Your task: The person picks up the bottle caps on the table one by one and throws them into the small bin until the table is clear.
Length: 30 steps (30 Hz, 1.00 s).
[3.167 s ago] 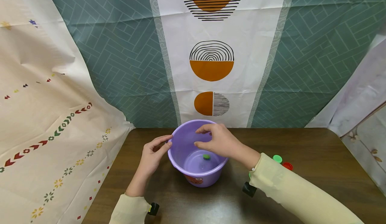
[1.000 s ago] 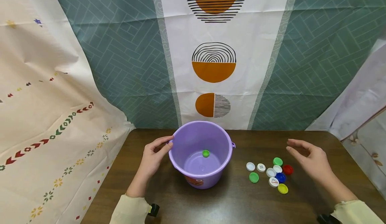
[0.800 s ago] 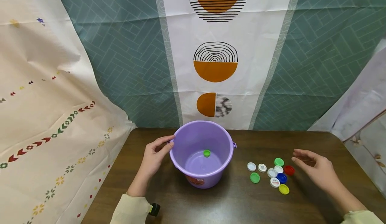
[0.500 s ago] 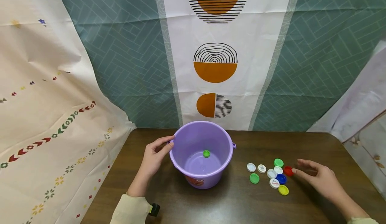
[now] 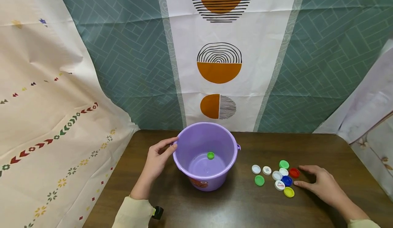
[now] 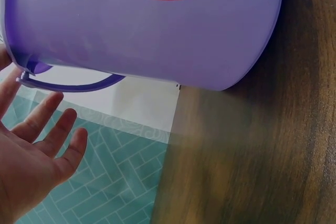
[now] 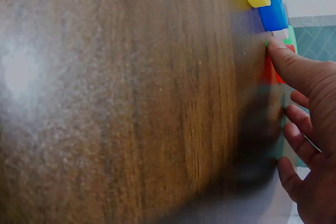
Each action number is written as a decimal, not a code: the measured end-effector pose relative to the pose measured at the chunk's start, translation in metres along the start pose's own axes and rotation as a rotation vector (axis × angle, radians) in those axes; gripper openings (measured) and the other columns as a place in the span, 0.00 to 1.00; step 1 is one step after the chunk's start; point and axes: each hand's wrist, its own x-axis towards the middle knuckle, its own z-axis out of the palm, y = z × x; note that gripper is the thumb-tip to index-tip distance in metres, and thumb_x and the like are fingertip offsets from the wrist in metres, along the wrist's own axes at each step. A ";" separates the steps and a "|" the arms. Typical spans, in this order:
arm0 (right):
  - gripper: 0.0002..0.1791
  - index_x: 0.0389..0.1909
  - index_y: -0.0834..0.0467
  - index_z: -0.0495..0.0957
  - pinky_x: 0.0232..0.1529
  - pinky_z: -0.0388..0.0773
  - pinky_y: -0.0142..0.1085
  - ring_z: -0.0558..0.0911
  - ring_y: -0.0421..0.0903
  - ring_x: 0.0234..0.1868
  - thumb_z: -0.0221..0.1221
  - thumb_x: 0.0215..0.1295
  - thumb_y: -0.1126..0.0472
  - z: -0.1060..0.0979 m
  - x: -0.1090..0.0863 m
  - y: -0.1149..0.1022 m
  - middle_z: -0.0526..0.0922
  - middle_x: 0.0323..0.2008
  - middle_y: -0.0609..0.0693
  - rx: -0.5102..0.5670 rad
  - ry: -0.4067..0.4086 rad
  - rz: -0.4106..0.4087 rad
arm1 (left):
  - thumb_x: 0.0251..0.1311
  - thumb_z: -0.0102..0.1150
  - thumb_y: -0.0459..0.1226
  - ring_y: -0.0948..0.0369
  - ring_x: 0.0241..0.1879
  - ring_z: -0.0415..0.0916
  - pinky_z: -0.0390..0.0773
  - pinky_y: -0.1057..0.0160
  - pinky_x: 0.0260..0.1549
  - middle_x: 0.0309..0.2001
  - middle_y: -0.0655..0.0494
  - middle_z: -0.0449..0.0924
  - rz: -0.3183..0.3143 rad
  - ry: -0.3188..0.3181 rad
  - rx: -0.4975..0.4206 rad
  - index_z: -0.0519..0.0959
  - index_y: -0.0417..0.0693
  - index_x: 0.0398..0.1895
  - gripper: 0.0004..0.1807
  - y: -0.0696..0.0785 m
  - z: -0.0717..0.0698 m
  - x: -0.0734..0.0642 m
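Observation:
A purple bucket point(image 5: 205, 183) stands on the brown table with one green bottle cap point(image 5: 210, 155) at its bottom. My left hand point(image 5: 156, 161) holds the bucket's left rim between thumb and forefinger; its other fingers are spread beside the bucket handle point(image 6: 73, 86) in the left wrist view. Low over the table, my right hand point(image 5: 322, 183) reaches in from the right, thumb and forefinger apart on either side of a red cap point(image 5: 294, 172). Its thumb tip is close to a blue cap point(image 5: 287, 181). I cannot tell whether the fingers touch the red cap.
Around the red cap lie several loose caps: a yellow cap point(image 5: 289, 192), a green cap point(image 5: 284, 164), another green cap point(image 5: 259, 180) and several white ones, such as a white cap point(image 5: 256, 169). Patterned cloth point(image 5: 215, 30) hangs behind the table point(image 5: 245, 207).
My right hand has moved from above the bucket to the caps at the right, then lowered beside the red cap with its thumb and forefinger spread wider. My left hand has stayed at the rim.

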 end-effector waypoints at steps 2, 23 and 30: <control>0.45 0.52 0.63 0.76 0.48 0.66 0.63 0.71 0.65 0.54 0.65 0.42 0.31 0.002 0.001 0.000 0.76 0.52 0.65 -0.002 0.026 -0.015 | 0.60 0.59 0.34 0.50 0.53 0.77 0.80 0.69 0.44 0.54 0.42 0.78 0.009 0.002 -0.003 0.77 0.37 0.53 0.18 -0.007 -0.001 0.001; 0.38 0.44 0.61 0.82 0.46 0.64 0.64 0.69 0.65 0.51 0.64 0.45 0.32 0.008 0.005 0.000 0.74 0.51 0.65 0.001 0.077 -0.001 | 0.60 0.60 0.37 0.55 0.52 0.78 0.79 0.68 0.45 0.54 0.48 0.79 0.000 0.017 0.000 0.78 0.45 0.53 0.17 -0.020 -0.001 0.004; 0.38 0.44 0.61 0.82 0.47 0.64 0.65 0.69 0.65 0.51 0.64 0.45 0.31 0.008 0.008 0.002 0.74 0.51 0.65 0.002 0.063 0.002 | 0.60 0.60 0.38 0.56 0.51 0.78 0.80 0.68 0.45 0.53 0.47 0.80 0.003 0.023 0.002 0.79 0.45 0.53 0.17 -0.018 0.000 0.004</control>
